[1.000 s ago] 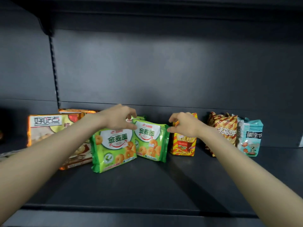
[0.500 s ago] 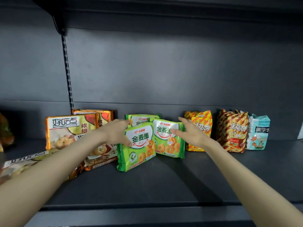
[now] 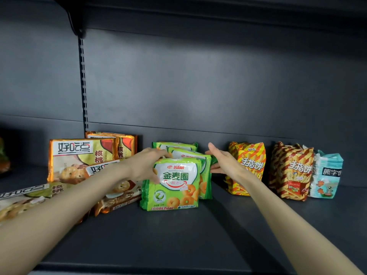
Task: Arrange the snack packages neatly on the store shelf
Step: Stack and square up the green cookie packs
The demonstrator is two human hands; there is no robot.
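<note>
Three green biscuit packs stand one behind another mid-shelf. The front green pack (image 3: 174,185) stands upright, facing me. My left hand (image 3: 147,165) grips its upper left edge. The second green pack (image 3: 204,175) sits just behind it, and my right hand (image 3: 224,163) presses flat, fingers apart, against its right edge. A third green pack (image 3: 174,145) stands at the back. Orange walnut-biscuit packs (image 3: 79,157) lean at the left. A yellow-orange stick-biscuit bag (image 3: 248,165) stands just right of my right hand.
A brown striped bag (image 3: 292,171) and a pale blue bag (image 3: 325,175) stand at the right. More orange packs (image 3: 23,197) lie flat at the far left. The dark shelf deck (image 3: 178,235) runs to its front lip. A slotted upright (image 3: 83,86) climbs the back panel.
The two front green packs stood side by side and tilted; now they are lined up one behind the other. My right hand left the yellow-orange bag and came to the green packs' right edge.
</note>
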